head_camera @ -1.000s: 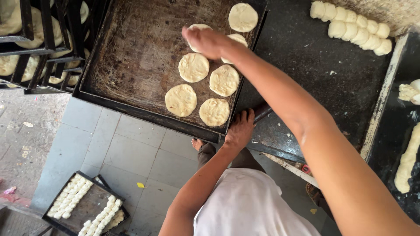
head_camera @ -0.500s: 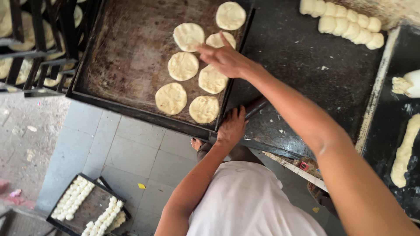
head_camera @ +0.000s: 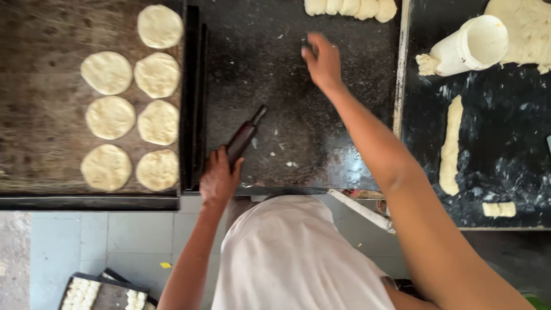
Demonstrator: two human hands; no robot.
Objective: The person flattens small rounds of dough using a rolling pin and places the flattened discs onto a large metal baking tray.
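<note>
My left hand is at the near edge of the dark worktop, closed on the lower end of a dark rolling pin that lies slanted on the surface. My right hand is stretched out over the far part of the worktop with nothing in it, just short of a row of pale dough pieces at the far edge. To the left, a dark baking tray carries several flattened dough rounds in two columns.
To the right, a second dark surface holds a tipped white cup, a long dough strip, a dough mass and small cut pieces. A tray of small dough pieces sits on the tiled floor below.
My right hand has left the dough rounds on the tray and swung right across the worktop toward the row of dough pieces. My left hand has stayed at the worktop's near edge.
</note>
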